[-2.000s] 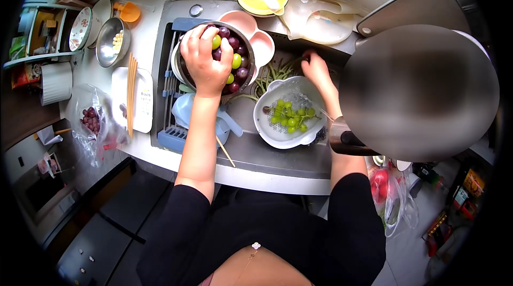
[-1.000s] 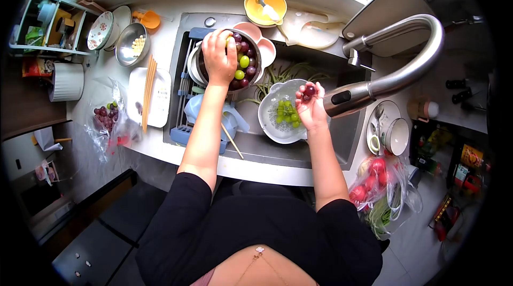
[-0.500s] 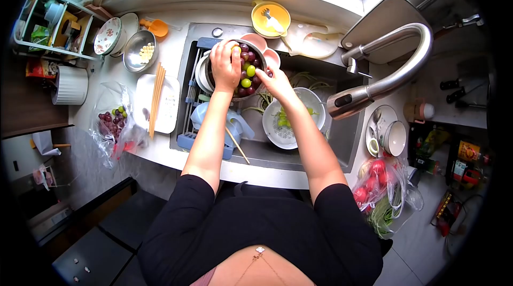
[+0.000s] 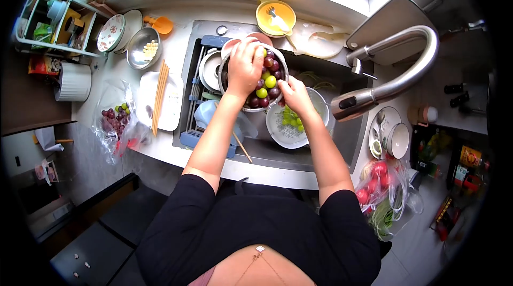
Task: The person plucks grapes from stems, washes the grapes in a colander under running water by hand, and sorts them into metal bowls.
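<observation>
A metal bowl of red and green grapes is held between my hands above the dish rack's right side. My left hand is closed over the bowl's left part, its fingers lying across the grapes. On the lower right rim, my right hand grips with thumb and bent fingers; some fingers are hidden. Below it in the sink, a white colander contains green grapes, partly covered by my right wrist. A pink dish shows behind the metal bowl.
A steel faucet arches over the sink's right side. The blue dish rack holds white bowls and a light-blue item. Left are a white tray with chopsticks, a bag of grapes and a steel bowl. A yellow bowl stands behind.
My right hand came from the colander side, holding dark grapes, to the metal bowl's rim. The bowl has shifted right from the rack, uncovering more of the white bowls. The camera view has shifted too.
</observation>
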Demonstrator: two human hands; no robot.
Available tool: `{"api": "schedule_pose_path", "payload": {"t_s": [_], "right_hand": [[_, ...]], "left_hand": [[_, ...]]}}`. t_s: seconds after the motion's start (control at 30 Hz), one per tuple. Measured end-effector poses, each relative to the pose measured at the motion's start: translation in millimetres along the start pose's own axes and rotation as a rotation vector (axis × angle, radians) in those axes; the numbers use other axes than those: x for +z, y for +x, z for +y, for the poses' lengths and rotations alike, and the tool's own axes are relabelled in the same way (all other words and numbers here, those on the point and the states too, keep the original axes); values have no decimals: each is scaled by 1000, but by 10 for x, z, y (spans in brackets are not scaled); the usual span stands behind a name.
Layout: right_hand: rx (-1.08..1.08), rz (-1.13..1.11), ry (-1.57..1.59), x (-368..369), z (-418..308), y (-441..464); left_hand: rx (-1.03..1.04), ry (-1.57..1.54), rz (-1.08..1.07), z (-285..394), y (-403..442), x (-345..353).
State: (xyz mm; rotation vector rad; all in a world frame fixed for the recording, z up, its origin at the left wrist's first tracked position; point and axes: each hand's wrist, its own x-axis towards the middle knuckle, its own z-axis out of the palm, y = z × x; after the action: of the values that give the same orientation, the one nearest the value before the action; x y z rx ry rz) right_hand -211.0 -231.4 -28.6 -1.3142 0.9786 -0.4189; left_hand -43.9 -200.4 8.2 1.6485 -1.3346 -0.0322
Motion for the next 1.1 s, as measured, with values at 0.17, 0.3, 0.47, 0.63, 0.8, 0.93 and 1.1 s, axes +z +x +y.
{"api": "schedule_pose_path", "payload": {"t_s": [0.17, 0.3, 0.47, 0.63, 0.8, 0.93, 1.1], "right_hand": [[125, 128, 190, -462, 402, -597], [173, 277, 165, -823, 405, -971], [192, 338, 137, -1204, 780, -1340], [153, 337, 187, -1304, 722, -1468], [121, 273, 229, -1284, 668, -1418], [106, 254, 175, -1246, 603, -1311], [85, 200, 197, -1149, 487, -1153]], "left_hand": [[160, -58, -302, 586, -182, 445], [212, -140, -462, 839, -478, 893], [49, -376, -650, 1020, -774, 1212], [243, -435, -577, 1242, -704, 1064], [323, -421, -727, 1170, -581, 763], [477, -404, -626, 1074, -485, 609], [-2, -735, -558, 864, -514, 459]]}}
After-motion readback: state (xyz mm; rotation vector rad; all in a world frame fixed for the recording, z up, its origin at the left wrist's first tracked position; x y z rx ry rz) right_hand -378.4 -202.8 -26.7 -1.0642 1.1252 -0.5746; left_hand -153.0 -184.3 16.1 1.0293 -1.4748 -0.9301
